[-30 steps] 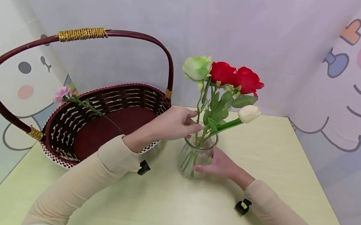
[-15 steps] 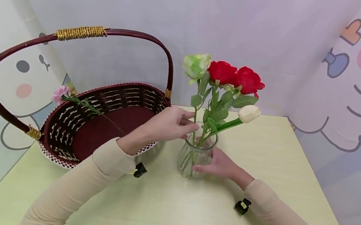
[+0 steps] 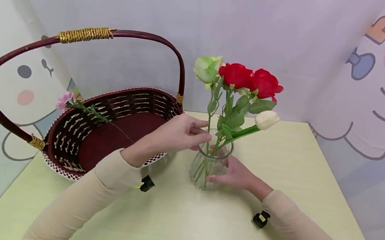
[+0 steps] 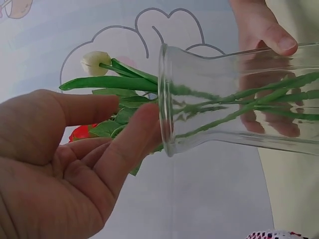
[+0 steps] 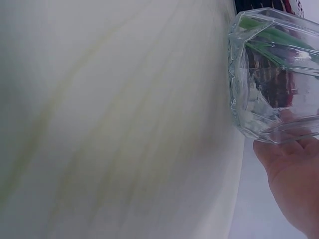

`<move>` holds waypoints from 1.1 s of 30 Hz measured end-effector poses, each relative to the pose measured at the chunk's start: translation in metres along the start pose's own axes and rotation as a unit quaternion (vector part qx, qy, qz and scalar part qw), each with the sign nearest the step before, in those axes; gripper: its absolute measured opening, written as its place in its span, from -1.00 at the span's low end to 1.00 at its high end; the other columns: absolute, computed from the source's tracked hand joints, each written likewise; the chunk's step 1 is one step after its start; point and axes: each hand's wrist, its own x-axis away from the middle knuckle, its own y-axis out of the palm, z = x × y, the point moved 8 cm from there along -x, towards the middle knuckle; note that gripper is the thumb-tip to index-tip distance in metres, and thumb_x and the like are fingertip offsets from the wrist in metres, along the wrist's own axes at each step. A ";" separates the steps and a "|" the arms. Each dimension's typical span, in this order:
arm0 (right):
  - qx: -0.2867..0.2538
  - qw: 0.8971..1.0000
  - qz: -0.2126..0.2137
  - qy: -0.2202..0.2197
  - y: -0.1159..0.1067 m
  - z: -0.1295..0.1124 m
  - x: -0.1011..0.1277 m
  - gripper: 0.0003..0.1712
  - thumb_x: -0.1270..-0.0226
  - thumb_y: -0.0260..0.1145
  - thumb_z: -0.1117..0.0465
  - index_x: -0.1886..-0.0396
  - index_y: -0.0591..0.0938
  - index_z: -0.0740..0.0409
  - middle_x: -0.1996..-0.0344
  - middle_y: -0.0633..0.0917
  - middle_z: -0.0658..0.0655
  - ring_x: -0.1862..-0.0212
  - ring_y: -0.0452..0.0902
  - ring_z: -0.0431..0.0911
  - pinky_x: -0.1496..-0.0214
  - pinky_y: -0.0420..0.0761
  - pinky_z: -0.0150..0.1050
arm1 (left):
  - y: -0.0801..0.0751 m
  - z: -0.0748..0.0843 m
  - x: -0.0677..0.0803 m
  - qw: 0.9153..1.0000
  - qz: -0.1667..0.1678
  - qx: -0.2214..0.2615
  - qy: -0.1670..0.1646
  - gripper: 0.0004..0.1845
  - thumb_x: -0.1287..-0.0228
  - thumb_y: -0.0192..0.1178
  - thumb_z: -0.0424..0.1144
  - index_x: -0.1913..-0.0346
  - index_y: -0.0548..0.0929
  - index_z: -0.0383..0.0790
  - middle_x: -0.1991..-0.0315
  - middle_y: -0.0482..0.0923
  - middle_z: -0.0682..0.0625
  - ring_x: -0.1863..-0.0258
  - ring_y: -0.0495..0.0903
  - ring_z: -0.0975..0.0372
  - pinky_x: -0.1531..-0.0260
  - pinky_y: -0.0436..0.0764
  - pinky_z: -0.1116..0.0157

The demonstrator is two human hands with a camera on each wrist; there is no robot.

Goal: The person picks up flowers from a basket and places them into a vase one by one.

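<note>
Since a second ago the left hand [image 3: 179,134] has let go of the green rose stem, its relaxed fingers now by the clear glass vase [image 3: 209,165] mid-table; the right hand [image 3: 234,174] still grips its base. No writing shows.

Clear glossy glass vase [image 3: 209,167], faceted base | matt cloth-like petals on red flowers [image 3: 250,80] and pale green rose [image 3: 206,67], smooth plastic-looking stems | woven wicker basket [image 3: 64,141], glossy maroon handle with gold cord wrap, white lace rim | smooth matt pale yellow table [image 3: 181,225] | soft beige knit sleeves [image 3: 93,192]
</note>
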 end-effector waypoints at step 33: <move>0.018 1.000 -0.007 0.019 0.000 0.000 0.003 0.04 -0.13 0.59 -0.12 -0.53 0.28 -0.04 -0.43 0.44 0.01 -0.46 0.27 0.04 -0.44 0.32 0.19 | -0.146 -0.129 0.050 0.984 0.081 0.024 -0.160 -0.34 -0.54 0.13 0.05 -0.46 0.32 -0.34 -0.29 0.47 -0.33 -0.19 0.56 -0.11 -0.16 0.62 -0.01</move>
